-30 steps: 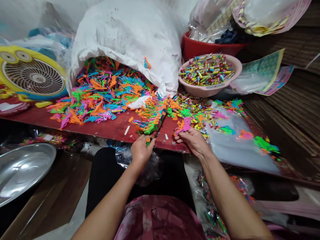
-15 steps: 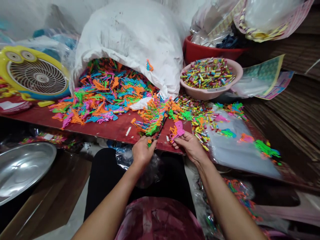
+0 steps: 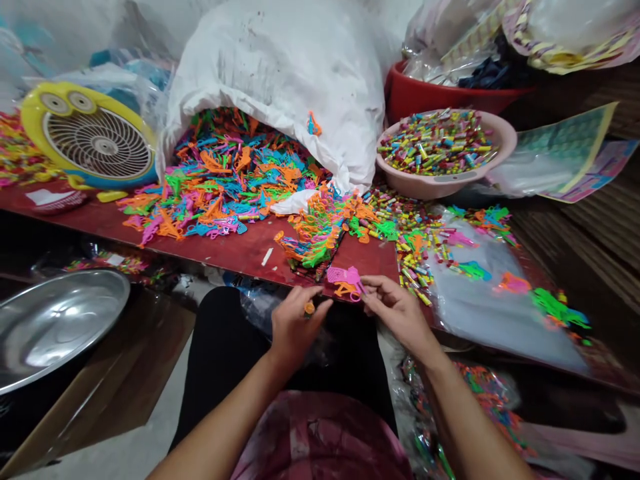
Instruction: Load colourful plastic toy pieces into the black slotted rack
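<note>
A smooth, oval metal basin [image 3: 65, 327] sits at nine o'clock from the left hand [image 3: 295, 319]; glossy, thin-cut plastic pieces [image 3: 210, 193] heap at eleven. That hand is half-curled, knuckles up, thumb apart, a round-topped orange piece [image 3: 309, 308] between its fingers. Pinched right-hand [image 3: 400, 310] fingertips grip a perforated pink piece [image 3: 351, 277] and an orange one [image 3: 344, 289] at ten o'clock; smooth clear film [image 3: 490, 307] lies at three.
</note>
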`<act>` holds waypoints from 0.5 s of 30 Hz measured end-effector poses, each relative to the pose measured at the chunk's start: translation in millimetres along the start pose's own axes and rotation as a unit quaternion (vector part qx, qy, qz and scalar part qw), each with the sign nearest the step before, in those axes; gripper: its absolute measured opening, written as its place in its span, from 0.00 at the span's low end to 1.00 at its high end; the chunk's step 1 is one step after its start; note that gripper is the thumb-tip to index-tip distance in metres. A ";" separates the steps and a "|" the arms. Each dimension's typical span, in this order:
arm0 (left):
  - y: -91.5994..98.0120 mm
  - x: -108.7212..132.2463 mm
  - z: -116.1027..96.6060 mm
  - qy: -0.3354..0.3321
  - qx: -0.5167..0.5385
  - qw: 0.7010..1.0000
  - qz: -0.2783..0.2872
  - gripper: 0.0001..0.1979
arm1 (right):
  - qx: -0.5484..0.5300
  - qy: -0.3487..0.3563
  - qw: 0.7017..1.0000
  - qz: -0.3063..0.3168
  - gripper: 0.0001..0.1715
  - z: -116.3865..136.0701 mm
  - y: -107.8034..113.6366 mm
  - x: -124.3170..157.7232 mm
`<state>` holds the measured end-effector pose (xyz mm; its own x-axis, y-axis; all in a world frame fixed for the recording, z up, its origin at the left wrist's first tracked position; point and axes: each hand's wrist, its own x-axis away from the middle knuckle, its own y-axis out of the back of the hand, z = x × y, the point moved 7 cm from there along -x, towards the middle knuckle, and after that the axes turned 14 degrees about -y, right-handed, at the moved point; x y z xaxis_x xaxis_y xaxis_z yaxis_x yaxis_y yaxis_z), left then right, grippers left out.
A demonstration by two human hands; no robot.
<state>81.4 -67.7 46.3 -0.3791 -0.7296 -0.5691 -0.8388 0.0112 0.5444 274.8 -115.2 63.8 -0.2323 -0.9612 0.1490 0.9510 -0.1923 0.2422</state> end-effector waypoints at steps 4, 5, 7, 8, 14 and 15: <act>-9.2 6.7 -14.5 -0.008 0.001 0.997 0.075 0.18 | -0.084 -0.044 0.996 0.000 0.24 -5.4 -23.3 13.0; -8.4 6.8 -15.1 -0.004 -0.004 0.997 0.072 0.17 | -0.093 -0.051 0.994 -0.004 0.26 -5.7 -27.9 15.5; -3.3 6.5 -14.2 0.007 -0.028 0.999 0.046 0.18 | -0.107 -0.069 0.992 -0.017 0.32 -6.4 -34.2 19.0; -0.7 6.4 -13.7 0.009 -0.046 0.998 0.038 0.19 | -0.114 -0.079 0.990 -0.025 0.34 -6.6 -36.0 20.3; 0.6 5.4 -21.7 -0.055 -0.092 0.992 0.068 0.14 | -0.111 -0.084 0.990 0.016 0.19 2.6 -46.7 26.4; 2.5 4.1 -22.1 -0.059 -0.066 0.995 0.053 0.13 | -0.115 -0.073 0.990 0.026 0.20 5.4 -46.1 26.9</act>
<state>86.4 -85.7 58.9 -0.5129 -0.6441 -0.5675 -0.7356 -0.0109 0.6773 223.7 -131.1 61.8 -0.1932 -0.9353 0.2965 0.9798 -0.1999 0.0077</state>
